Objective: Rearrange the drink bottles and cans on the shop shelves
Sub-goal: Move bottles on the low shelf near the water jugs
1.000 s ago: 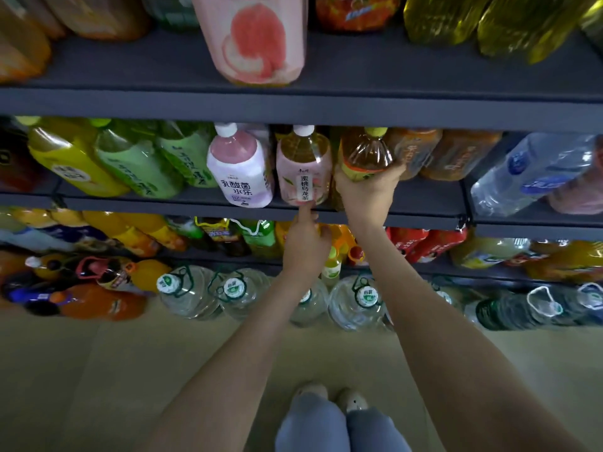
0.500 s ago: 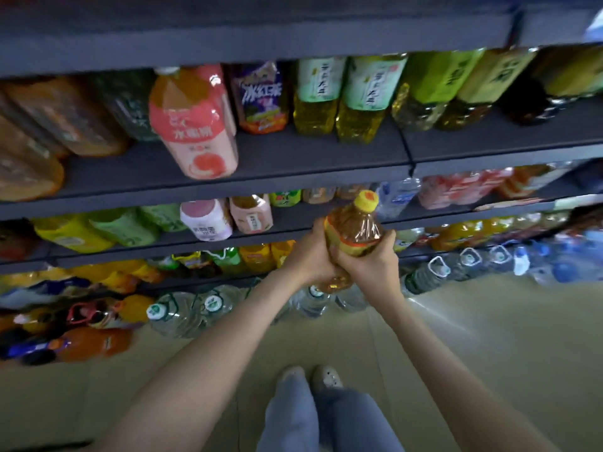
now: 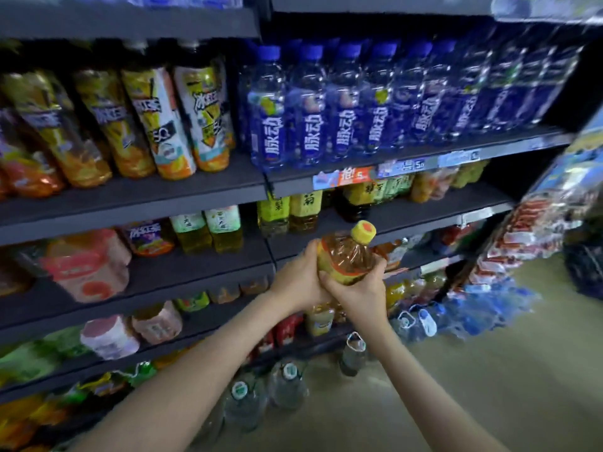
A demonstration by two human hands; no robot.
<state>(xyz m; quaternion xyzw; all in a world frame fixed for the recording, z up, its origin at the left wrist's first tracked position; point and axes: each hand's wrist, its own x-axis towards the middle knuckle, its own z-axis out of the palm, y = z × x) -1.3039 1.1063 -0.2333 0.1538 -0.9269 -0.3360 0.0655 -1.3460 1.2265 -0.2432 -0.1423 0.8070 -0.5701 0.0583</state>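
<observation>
An amber tea bottle with a yellow cap and yellow label is held in front of the dark shelves, tilted with its cap up and to the right. My left hand grips its left side and my right hand wraps its lower body from below. The bottle hangs level with the shelf of yellow-green tea bottles, clear of any shelf board. The bottle's base is hidden behind my hands.
Blue water bottles fill the upper right shelf, iced-tea bottles the upper left. Pink peach drinks and green teas stand mid left. Large water jugs sit on the floor. A snack rack stands at right.
My right hand pulled the amber bottle off a lower shelf, my left hand joined it, and both lifted it up and to the right as my view rose toward higher shelves.
</observation>
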